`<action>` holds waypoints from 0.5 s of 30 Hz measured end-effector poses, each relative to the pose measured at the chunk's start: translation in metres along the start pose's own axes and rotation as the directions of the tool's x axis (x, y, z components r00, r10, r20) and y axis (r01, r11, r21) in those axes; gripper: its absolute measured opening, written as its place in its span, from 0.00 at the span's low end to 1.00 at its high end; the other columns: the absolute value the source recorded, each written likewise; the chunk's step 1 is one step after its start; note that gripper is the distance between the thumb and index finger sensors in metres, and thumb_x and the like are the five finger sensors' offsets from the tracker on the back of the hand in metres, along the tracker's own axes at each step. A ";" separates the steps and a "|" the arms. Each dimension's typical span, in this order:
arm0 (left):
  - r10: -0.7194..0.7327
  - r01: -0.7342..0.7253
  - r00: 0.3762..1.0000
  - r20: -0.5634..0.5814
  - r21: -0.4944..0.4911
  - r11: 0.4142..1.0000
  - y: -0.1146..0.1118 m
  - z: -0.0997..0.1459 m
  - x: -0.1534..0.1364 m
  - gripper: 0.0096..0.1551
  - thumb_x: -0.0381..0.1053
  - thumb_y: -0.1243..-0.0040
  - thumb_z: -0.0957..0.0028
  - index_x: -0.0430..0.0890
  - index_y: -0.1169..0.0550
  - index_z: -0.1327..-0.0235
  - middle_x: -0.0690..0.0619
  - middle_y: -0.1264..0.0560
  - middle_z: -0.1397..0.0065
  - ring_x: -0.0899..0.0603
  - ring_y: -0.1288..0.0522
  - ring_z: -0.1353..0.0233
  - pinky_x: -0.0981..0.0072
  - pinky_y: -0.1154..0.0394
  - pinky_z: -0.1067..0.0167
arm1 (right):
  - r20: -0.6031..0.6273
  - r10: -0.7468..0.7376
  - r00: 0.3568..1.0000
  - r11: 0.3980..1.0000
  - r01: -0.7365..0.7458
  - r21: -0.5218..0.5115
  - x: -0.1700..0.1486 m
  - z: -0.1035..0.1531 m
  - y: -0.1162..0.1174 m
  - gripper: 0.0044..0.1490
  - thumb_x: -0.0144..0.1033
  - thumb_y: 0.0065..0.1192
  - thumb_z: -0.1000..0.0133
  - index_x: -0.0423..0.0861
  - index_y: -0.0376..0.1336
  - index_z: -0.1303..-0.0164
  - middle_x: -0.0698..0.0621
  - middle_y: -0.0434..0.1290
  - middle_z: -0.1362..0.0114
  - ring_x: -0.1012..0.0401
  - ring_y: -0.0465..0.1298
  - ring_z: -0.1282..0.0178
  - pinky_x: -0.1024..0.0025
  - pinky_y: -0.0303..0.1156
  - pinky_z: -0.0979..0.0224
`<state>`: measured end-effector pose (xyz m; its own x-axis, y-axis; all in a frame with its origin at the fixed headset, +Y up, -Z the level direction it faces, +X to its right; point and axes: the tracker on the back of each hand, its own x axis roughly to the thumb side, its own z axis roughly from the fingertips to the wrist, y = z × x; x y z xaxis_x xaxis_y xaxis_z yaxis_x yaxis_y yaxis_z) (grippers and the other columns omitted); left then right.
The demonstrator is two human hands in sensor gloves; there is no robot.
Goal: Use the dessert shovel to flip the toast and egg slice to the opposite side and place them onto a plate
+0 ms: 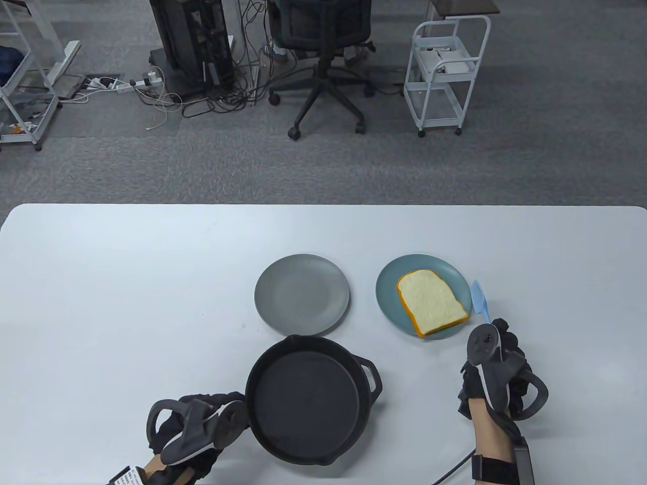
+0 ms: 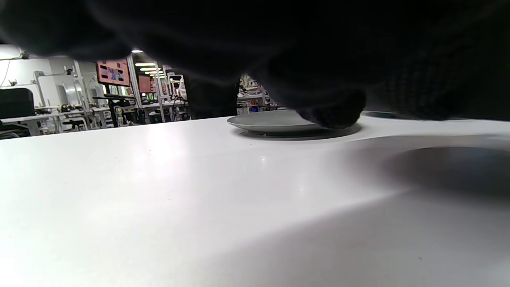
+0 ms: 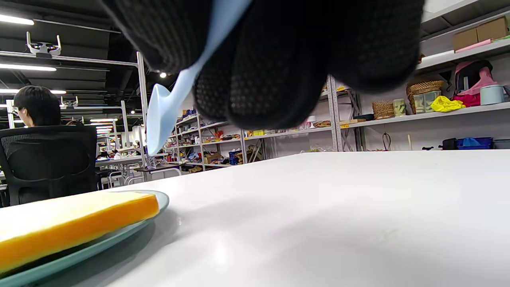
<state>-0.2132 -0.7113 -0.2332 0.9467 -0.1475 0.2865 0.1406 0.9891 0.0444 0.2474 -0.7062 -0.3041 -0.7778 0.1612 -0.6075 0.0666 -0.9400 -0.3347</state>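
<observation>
Toast (image 1: 430, 302) lies on the teal plate (image 1: 389, 298), right of the pan (image 1: 303, 404). Grey plate (image 1: 301, 294) behind the pan holds nothing, as does the pan. Right hand (image 1: 498, 376) grips the blue shovel (image 1: 480, 299) beside the teal plate. Left hand (image 1: 194, 429) at the pan's left rim; its fingers hidden, grip unclear. No egg visible.
</observation>
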 end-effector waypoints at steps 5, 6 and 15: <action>0.001 -0.001 1.000 -0.001 0.001 1.000 0.000 0.000 0.000 0.26 0.70 0.32 0.67 0.57 0.11 0.62 0.64 0.14 0.81 0.52 0.18 0.84 0.60 0.17 0.72 | 0.005 -0.026 1.000 1.000 0.026 -0.001 -0.003 0.001 -0.005 0.30 0.43 0.68 0.48 0.46 0.71 0.35 0.55 0.86 0.48 0.60 0.86 0.60 0.59 0.80 0.50; 0.002 -0.002 1.000 -0.002 0.001 1.000 0.000 0.000 0.000 0.26 0.70 0.32 0.67 0.57 0.11 0.62 0.64 0.14 0.81 0.52 0.18 0.84 0.60 0.17 0.72 | 0.007 -0.031 0.999 1.000 0.031 -0.001 -0.003 0.001 -0.006 0.30 0.43 0.68 0.48 0.46 0.71 0.35 0.55 0.87 0.48 0.60 0.86 0.60 0.59 0.80 0.50; 0.008 -0.008 1.000 -0.013 0.004 1.000 0.000 0.000 -0.003 0.26 0.70 0.32 0.67 0.57 0.11 0.62 0.64 0.14 0.81 0.52 0.18 0.84 0.60 0.17 0.72 | 0.012 -0.379 0.925 0.920 0.376 0.109 -0.002 0.017 -0.028 0.30 0.45 0.68 0.48 0.45 0.73 0.38 0.55 0.88 0.52 0.62 0.86 0.65 0.61 0.81 0.55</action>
<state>-0.2155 -0.7109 -0.2343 0.9513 -0.1399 0.2746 0.1323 0.9901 0.0462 0.2371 -0.6856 -0.2813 -0.7523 0.5022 -0.4265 -0.2993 -0.8372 -0.4577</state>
